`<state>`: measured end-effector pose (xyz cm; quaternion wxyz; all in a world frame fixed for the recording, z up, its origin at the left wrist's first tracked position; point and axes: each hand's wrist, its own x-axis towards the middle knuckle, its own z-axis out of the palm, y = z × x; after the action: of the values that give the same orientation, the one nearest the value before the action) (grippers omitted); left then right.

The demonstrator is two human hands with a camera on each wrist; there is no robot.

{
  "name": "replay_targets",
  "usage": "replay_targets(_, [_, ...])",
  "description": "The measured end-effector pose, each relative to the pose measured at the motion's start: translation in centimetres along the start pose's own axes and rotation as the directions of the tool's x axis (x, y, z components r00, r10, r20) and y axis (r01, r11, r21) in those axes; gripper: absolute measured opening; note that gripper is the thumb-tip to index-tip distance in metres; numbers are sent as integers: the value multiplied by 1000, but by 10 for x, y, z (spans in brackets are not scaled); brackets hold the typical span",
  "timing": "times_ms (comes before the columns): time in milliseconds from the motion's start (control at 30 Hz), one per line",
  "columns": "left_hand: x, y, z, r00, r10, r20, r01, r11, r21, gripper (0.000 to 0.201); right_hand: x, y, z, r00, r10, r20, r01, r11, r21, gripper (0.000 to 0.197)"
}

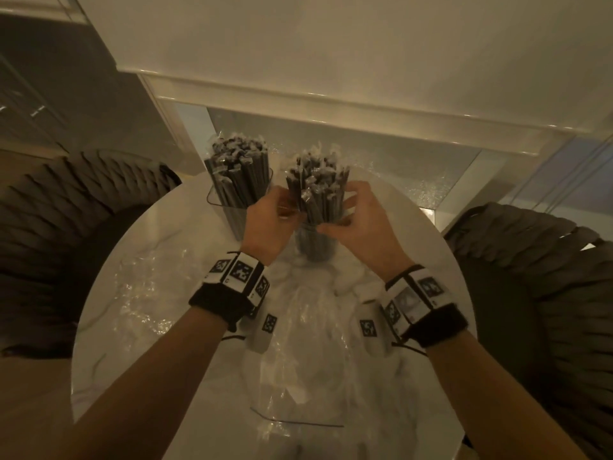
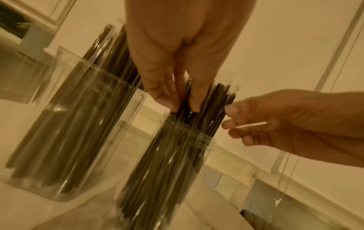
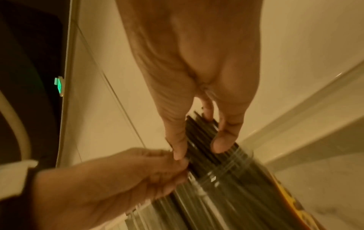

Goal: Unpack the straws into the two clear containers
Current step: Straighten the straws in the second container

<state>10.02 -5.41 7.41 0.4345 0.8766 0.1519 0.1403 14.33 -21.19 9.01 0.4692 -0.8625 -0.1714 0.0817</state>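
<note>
Two clear containers stand on the surface (image 1: 159, 260): the square container (image 1: 232, 197) at ten o'clock is packed, while both my left hand (image 1: 270, 220) and right hand (image 1: 361, 220) pinch the straws (image 1: 318, 187) bunched in the round jar (image 1: 311, 244) at twelve. If my fingers squeeze unevenly, I reckon the bundle could splay or tip the jar.

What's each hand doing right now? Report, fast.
Left hand: pinching the straws in the round jar.
Right hand: gripping the same straws.

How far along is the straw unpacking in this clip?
Nearly done. The square container and round jar both stand full of straws, and the emptied plastic bag lies on the table. Both hands, left and right, are gathering the jar's straws. No loose straws are visible.
</note>
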Motion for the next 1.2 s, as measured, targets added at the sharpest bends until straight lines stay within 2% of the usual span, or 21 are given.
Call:
replay_targets(33, [1,3,3,1000,13,12,-13,1000,-5,29,3,0,9,1000,23,-1,-23,1000,-15,78])
replay_targets(67, [2,6,6,1000,27,12,-27,1000,2,31,8,-1,16,999,47,-10,-47,998,-33,77])
replay_targets(200, [12,16,8,997,73,-2,-72,994,88,25,29,-10,9,999,10,-51,-18,988,-155,28])
replay_targets(267, [16,18,3,993,119,-6,-117,988,101,24,42,-15,-6,999,35,12,-32,987,-158,21])
replay_targets(333, [19,20,0,990,139,34,-142,985,102,23,57,-15,-16,985,91,150,-65,983,-170,20])
replay_targets(400, [17,20,3,987,107,119,-122,984,131,23,67,-11,-20,947,171,271,-119,973,-199,24])
replay_targets(467, [14,16,6,987,71,141,-96,980,176,25,69,-5,-20,929,188,318,-120,968,-219,29])
replay_targets(533, [9,9,7,996,65,69,-73,989,126,28,63,-2,-23,952,142,271,-102,983,-155,35])
replay_targets(633, [-4,-5,2,999,-17,-28,14,993,-113,40,46,8,-27,983,138,120,-146,987,66,46])
replay_targets(733, [-12,-14,-4,997,-70,-21,66,985,-157,49,26,19,-29,992,111,57,-116,988,98,51])
replay_targets(800, [-8,-17,-4,996,-82,28,85,989,-117,70,19,26,-25,989,109,96,-116,990,74,67])
replay_targets(867, [2,-14,-2,995,-57,86,61,997,-44,89,17,24,-19,982,110,155,-126,987,98,95])
replay_targets(933, [19,-7,0,988,-35,147,36,999,-1,99,25,19,-15,980,73,185,-87,994,69,110])
replay_targets(967, [28,-3,0,983,-19,180,14,1000,28,102,31,14,-16,981,43,190,-56,996,67,103])
replay_targets(1033, [43,7,1,966,31,255,-50,996,69,101,47,2,-22,980,-13,200,-2,997,77,68])
replay_targets(1100, [56,18,0,944,89,319,-74,996,-57,94,63,-11,-32,969,-77,234,60,995,79,35])
replay_targets(1133, [60,23,0,933,115,342,-63,985,-160,88,70,-15,-36,967,-94,239,77,994,81,27])
replay_targets(1200, [67,26,3,931,135,338,-41,961,-272,81,80,-17,-36,971,-89,221,71,994,88,28])
